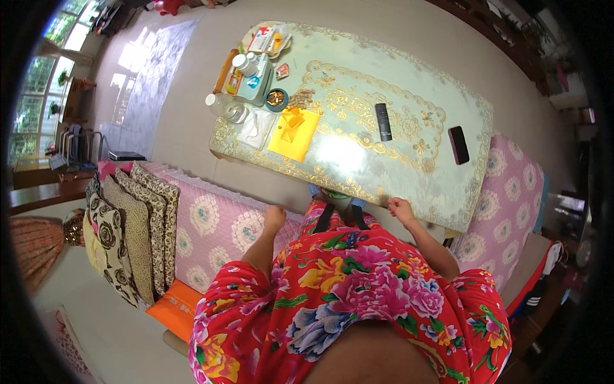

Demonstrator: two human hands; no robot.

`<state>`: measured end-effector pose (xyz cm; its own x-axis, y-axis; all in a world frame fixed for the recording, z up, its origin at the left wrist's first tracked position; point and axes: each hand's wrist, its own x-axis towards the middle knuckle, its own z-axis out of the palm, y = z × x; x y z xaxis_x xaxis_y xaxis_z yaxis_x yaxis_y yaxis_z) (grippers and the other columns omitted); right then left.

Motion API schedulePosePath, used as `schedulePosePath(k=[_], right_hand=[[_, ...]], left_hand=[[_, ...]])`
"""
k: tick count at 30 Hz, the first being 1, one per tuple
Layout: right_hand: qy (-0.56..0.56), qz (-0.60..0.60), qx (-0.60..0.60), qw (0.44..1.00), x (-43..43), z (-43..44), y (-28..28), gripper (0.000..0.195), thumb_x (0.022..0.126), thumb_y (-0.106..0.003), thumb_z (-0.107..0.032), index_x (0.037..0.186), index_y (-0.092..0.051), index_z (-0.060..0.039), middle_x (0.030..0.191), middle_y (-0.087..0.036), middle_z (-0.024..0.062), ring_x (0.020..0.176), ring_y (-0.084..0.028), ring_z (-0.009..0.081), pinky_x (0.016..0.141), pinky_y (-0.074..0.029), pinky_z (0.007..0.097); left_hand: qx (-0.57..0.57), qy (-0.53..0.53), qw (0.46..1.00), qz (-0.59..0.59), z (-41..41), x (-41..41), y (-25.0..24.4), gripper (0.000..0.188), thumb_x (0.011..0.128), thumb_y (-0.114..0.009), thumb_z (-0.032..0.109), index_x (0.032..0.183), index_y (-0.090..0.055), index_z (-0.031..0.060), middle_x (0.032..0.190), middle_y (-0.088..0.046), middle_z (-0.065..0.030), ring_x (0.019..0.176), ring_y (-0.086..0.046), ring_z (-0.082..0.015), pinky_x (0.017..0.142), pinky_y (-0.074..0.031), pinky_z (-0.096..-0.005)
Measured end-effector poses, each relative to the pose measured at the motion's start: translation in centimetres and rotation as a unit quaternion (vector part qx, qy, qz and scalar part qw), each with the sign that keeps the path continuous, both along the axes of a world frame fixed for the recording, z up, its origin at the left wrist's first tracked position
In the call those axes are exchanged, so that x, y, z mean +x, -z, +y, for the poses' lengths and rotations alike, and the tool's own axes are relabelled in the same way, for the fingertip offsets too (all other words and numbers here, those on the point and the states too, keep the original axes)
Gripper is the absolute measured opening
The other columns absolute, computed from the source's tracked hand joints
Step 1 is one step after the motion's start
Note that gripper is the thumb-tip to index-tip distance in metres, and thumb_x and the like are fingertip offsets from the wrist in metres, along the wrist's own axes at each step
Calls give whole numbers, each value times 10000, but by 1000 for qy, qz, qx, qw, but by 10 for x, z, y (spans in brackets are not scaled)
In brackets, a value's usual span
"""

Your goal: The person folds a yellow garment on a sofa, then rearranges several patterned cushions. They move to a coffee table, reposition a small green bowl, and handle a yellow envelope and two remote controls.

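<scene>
My left hand [275, 217] is curled into a loose fist over the pink quilted sofa seat [204, 235], with nothing visible in it. Beside the table's near edge, my right hand [400, 209] has its fingers curled in and shows no object. Before me stands a long table with a pale green, gold-patterned cover [412, 81]. A yellow sheet [307, 144] lies toward its left end, with a folded yellow paper piece [291, 126] on top. A black remote control [383, 122] rests mid-table, and a dark smartphone [459, 145] lies at the right.
A clear jar [225, 108], a white tissue pack [256, 128], a bowl [285, 94] of brown pieces and a peanut-like pile [302, 98] crowd the table's left end. Behind them, a caddy [258, 93] holds white bottles [244, 65]. Several cushions [132, 235] lean on the sofa.
</scene>
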<state>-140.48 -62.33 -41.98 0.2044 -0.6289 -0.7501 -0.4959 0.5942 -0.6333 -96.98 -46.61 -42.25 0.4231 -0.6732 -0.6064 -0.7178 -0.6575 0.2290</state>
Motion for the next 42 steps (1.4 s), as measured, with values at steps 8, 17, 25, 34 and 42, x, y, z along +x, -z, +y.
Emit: schedulePosePath(k=[8, 17, 25, 34, 42], right_hand=[[180, 83, 42, 979, -123, 78, 7, 156, 798, -508, -53, 931, -588, -40, 660, -570, 51, 518, -515, 112, 453, -431, 249], [82, 98, -83, 988, -65, 190, 22, 150, 792, -520, -91, 883, -631, -45, 709, -625, 114, 601, -581, 216, 544, -462, 336], [231, 28, 19, 972, -92, 160, 0, 171, 812, -513, -64, 949, -603, -17, 714, -611, 61, 577, -558, 132, 533, -458, 270], [189, -76, 12, 979, -185, 95, -1, 144, 868, -513, -95, 966, -588, -21, 704, -575, 30, 548, -511, 97, 502, -435, 223], [171, -311, 12, 935, -178, 9, -144, 212, 900, -490, -147, 1013, -571, 13, 830, -610, 59, 691, -564, 88, 586, -469, 215]], left_hand=[[22, 104, 994, 12, -9, -47, 0, 236, 735, -590, 250, 774, -662, 28, 820, -621, -212, 820, -608, -362, 749, -482, -436], [-171, 137, 975, 17, -130, -15, 21, 152, 741, -609, 136, 661, -631, 9, 497, -560, -140, 422, -572, -214, 478, -479, -345], [-151, 199, 968, 36, -102, -52, 3, 174, 742, -543, 73, 871, -657, 51, 776, -632, -200, 723, -625, -318, 691, -492, -385], [-195, 39, 932, 302, -121, -241, -66, 280, 798, -402, -58, 1014, -565, 14, 788, -623, -93, 701, -592, -152, 622, -493, -271], [-126, -149, 705, 682, -160, -414, -203, 194, 819, -379, -61, 923, -535, -13, 893, -613, -145, 779, -629, -196, 640, -529, -296]])
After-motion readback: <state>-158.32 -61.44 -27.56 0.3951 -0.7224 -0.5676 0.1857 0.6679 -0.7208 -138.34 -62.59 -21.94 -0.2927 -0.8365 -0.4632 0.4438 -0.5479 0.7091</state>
